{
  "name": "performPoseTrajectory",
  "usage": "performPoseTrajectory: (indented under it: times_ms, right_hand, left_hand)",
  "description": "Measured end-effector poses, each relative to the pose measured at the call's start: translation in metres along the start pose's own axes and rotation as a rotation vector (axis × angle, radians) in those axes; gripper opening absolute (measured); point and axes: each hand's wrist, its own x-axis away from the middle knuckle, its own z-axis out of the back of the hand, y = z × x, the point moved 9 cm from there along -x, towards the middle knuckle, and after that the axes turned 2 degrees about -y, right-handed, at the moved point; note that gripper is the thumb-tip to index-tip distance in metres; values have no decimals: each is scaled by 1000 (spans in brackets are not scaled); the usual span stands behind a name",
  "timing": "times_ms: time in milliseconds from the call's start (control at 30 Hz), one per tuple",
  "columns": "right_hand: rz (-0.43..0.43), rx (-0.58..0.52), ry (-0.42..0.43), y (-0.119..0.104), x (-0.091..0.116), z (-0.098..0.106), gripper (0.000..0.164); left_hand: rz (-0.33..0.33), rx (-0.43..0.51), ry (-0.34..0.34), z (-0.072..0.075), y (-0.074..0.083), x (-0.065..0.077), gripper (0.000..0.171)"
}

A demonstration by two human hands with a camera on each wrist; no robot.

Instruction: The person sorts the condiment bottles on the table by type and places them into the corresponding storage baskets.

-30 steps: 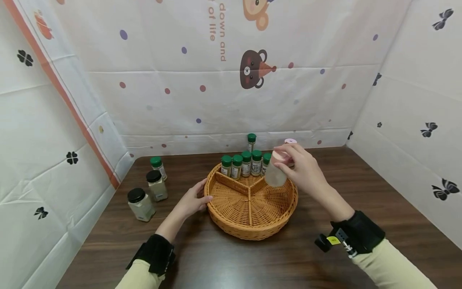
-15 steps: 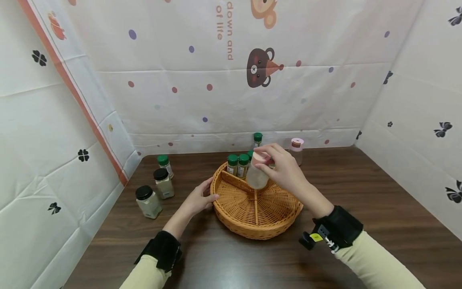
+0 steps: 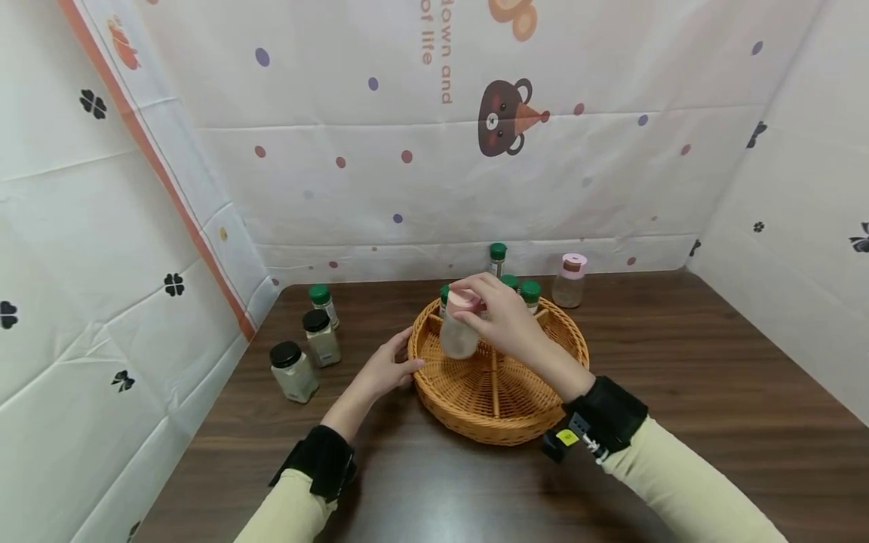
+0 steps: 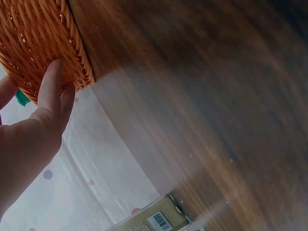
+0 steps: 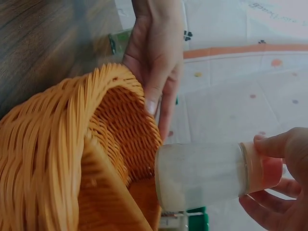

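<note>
My right hand [image 3: 501, 315] pinches the pink lid of a frosted glass jar [image 3: 458, 338] between thumb and fingers. The jar hangs over the left compartment of a round, divided wicker basket [image 3: 498, 435]. In the right wrist view the jar [image 5: 202, 175] overlaps the basket's rim, its base toward the basket. My left hand [image 3: 383, 371] holds the basket's left rim, thumb over the edge. The left wrist view shows that hand's fingers [image 4: 50, 89] against the woven outer wall. Green-capped spice bottles [image 3: 530, 294] stand in the back compartment, partly hidden by my right hand.
On the left of the table [image 3: 679, 392] stand two black-capped jars [image 3: 296, 377] [image 3: 323, 343] and a green-capped bottle [image 3: 324, 303]. Behind the basket are another green-capped bottle [image 3: 497, 260] and a second pink-lidded jar [image 3: 569, 285]. Patterned cloth [image 3: 339, 196] surrounds the table.
My right hand has carried the pink-lidded jar leftward, from above the right compartment to above the left one. My left hand stays on the basket rim. The head view has shifted slightly.
</note>
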Motion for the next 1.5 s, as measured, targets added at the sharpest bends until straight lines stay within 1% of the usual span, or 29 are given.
performPoseTrajectory:
  times_ms: [167, 333, 467, 533, 633, 733, 833, 933, 1233, 1500]
  right_hand:
    - [-4, -11, -40, 2, -8, -17, 38]
    - [-50, -20, -107, 11, -18, -41, 38]
    - [-83, 21, -184, 17, -25, -61, 38]
    - [-88, 55, -213, 19, -27, -67, 38]
    - [-94, 99, -245, 20, -28, -69, 37]
    - [-84, 121, -271, 18, -29, -69, 36]
    - [-73, 145, -300, 13, -30, -69, 36]
    - [-84, 165, -318, 10, -33, -70, 37]
    - [-120, 184, -350, 10, -37, -74, 38]
    - [-130, 183, -353, 9, -34, -71, 37]
  left_hand:
    - [-6, -12, -8, -2, 2, -2, 69]
    - [-8, -15, -15, -2, 3, -2, 68]
    - [1, -15, -12, 0, 2, -1, 69]
    - [5, -20, -13, 0, 2, -1, 69]
    - [5, -24, -17, -3, 2, -1, 69]
    - [1, -16, -23, -4, 1, 0, 69]
    - [1, -7, -23, -2, 0, 0, 69]
    - [0, -9, -26, 0, 0, -1, 70]
    - [4, -65, -30, 4, 1, -1, 70]
    - [15, -74, -36, 1, 4, 2, 69]
